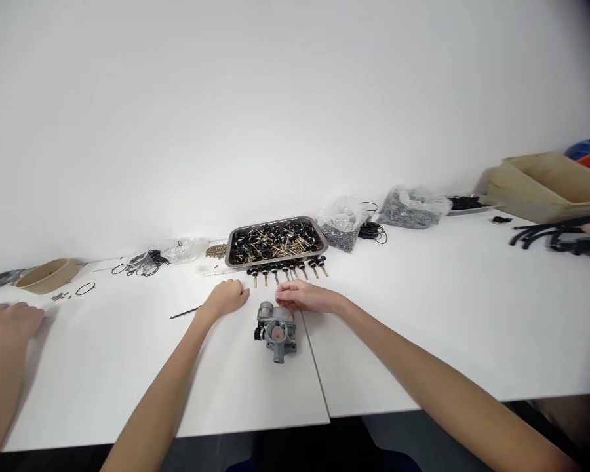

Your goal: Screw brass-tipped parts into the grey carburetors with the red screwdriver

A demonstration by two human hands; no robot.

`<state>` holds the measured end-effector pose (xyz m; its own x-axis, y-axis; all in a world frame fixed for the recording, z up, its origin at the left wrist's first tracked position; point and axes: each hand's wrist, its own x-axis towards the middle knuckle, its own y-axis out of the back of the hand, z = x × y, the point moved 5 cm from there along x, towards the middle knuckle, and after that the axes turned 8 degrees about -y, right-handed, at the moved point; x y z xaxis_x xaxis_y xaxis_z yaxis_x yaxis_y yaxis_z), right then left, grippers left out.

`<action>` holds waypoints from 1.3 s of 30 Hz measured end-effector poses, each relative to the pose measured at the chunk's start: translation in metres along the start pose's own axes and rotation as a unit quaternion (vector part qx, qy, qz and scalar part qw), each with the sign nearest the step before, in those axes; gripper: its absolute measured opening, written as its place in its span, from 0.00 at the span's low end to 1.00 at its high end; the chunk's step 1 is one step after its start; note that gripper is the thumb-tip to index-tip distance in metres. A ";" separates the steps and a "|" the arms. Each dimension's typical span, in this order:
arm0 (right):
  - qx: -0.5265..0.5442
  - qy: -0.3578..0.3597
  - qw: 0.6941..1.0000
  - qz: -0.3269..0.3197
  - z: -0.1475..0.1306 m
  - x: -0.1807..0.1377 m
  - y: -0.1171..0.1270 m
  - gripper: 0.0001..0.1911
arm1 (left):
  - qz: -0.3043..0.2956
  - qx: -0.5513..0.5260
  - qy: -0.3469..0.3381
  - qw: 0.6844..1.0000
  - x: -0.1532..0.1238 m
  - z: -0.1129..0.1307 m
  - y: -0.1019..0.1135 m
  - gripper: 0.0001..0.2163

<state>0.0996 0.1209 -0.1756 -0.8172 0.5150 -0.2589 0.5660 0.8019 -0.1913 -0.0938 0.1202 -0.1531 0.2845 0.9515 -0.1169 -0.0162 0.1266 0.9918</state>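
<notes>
A grey metal carburetor (pixel 278 333) stands on the white table in front of me, a black fitting on its left side. My left hand (pixel 226 297) is closed and rests on the table to the carburetor's upper left; whatever it may hold is hidden. Behind that wrist a thin dark rod (pixel 184 313) shows. My right hand (pixel 309 296) is at the carburetor's upper edge, fingers closed together, their contents too small to make out. Just beyond its fingertips lies a row of black-headed brass screws (pixel 302 267).
Behind the row is a metal tray (pixel 236 265) of similar parts. Small brass pieces (pixel 216 250) and bags of parts (pixel 341 226) flank it. Black hoses (pixel 545 229) and a beige bin (pixel 516 187) are right. Other people's hands (pixel 16 321) show at both sides. A table seam (pixel 315 360) runs beside the carburetor.
</notes>
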 end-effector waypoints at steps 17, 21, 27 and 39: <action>-0.388 0.148 0.879 0.236 -0.059 -0.072 -0.053 0.11 | 0.018 -0.075 -0.033 0.996 0.003 -0.017 -0.006 0.19; -0.585 0.107 0.785 0.174 -0.043 -0.077 -0.099 0.16 | 0.027 -0.084 -0.038 0.995 0.003 -0.019 -0.008 0.18; -0.682 0.114 0.688 0.222 -0.033 -0.059 -0.111 0.14 | 0.037 -0.088 -0.041 0.995 0.002 -0.020 -0.010 0.16; -0.661 0.126 0.716 0.185 -0.038 -0.076 -0.084 0.08 | 0.029 -0.081 -0.044 0.995 0.000 -0.020 -0.012 0.16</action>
<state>0.1103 0.0261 -0.1042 -0.7254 0.6715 0.1514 0.2875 0.0957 0.9530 -0.1132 0.1243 -0.1657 0.3611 0.9313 -0.0480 -0.1870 0.1228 0.9747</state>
